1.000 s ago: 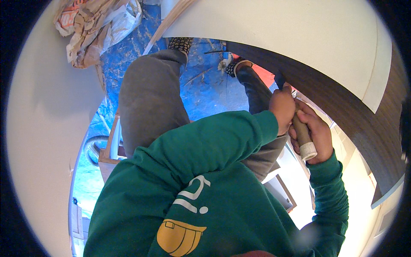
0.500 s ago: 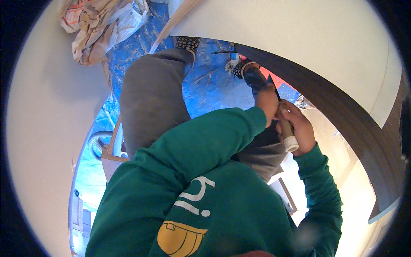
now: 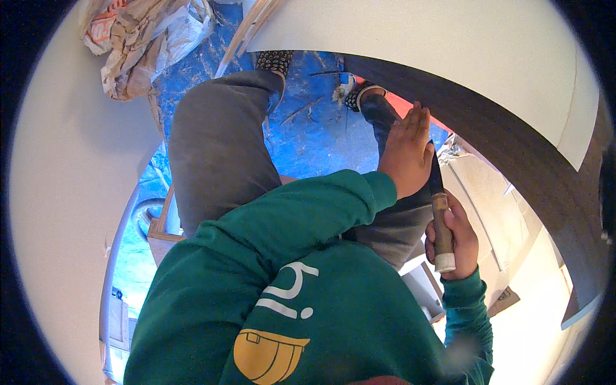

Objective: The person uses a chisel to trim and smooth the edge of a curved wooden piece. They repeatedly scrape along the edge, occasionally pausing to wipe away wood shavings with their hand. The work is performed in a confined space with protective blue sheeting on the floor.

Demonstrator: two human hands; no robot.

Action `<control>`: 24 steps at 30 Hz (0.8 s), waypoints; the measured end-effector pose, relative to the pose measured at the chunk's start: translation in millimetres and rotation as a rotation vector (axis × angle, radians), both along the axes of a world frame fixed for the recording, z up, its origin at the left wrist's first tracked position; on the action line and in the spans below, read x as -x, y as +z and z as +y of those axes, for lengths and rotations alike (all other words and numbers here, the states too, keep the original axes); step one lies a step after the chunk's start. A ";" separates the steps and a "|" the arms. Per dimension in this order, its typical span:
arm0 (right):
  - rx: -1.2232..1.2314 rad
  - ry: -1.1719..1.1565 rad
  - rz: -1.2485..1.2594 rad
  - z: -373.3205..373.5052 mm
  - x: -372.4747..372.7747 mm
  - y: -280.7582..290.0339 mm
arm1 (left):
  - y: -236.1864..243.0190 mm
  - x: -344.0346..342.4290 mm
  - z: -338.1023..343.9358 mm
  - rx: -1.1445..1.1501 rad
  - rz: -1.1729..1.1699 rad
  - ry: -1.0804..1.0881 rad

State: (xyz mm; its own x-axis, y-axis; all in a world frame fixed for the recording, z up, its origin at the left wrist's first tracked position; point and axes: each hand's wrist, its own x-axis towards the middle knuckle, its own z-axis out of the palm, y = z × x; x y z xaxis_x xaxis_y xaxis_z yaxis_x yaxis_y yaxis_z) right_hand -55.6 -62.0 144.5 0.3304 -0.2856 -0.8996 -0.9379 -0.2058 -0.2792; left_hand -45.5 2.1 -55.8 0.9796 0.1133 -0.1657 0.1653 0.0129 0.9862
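My right hand (image 3: pixel 461 240) is wrapped round the brown handle of a hand tool (image 3: pixel 443 234). This tool has a narrow dark blade and a pale, whitish butt end; the blade points up and away from me. Just left of the blade, my left hand (image 3: pixel 409 151) is stretched flat with its fingers straight and close together. Its thumb lies right beside the blade tip; whether they touch, I cannot tell. Both hands are over my right leg, near a dark wood-grain panel edge (image 3: pixel 487 109).
Blue sheeting (image 3: pixel 321 135) covers the floor under my feet. Crumpled paper and plastic bags (image 3: pixel 141 51) lie at the far left. A large pale panel (image 3: pixel 436 38) curves overhead of the dark edge, and a pale wall (image 3: pixel 64 192) rises on the left.
My right hand has drawn back toward me with the tool. My left hand, earlier bent close against the blade, has moved outward and now lies flat with straightened fingers.
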 end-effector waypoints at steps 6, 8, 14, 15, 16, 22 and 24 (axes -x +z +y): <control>-0.012 0.044 -0.069 7.5 3.9 15.5 | -0.5 5.0 -0.9 0.002 0.003 -0.036; -0.014 0.043 -0.076 8.5 4.2 17.7 | 0.7 4.4 0.1 0.019 -0.012 0.016; -0.013 0.055 -0.101 8.2 4.0 19.3 | -3.2 6.2 -2.1 0.019 -0.029 0.048; -0.013 0.061 -0.101 8.8 3.5 19.8 | -3.8 5.4 -2.9 0.064 -0.033 0.096; -0.013 0.067 -0.102 9.8 2.5 20.8 | -4.4 3.7 -3.9 0.109 -0.037 0.145; 0.036 0.044 -0.106 13.0 2.8 19.4 | -17.9 -9.2 -5.2 0.118 0.014 0.262; 0.047 0.050 -0.110 12.9 3.0 18.6 | -19.1 -14.9 -4.9 0.116 0.029 0.314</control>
State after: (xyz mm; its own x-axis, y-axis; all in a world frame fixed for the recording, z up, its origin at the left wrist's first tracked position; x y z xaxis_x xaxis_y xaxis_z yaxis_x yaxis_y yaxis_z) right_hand -58.6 -49.1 163.1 0.4410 -0.3077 -0.8431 -0.8906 -0.2667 -0.3685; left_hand -30.6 -2.8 -74.9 0.8948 0.3873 -0.2222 0.1632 0.1795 0.9701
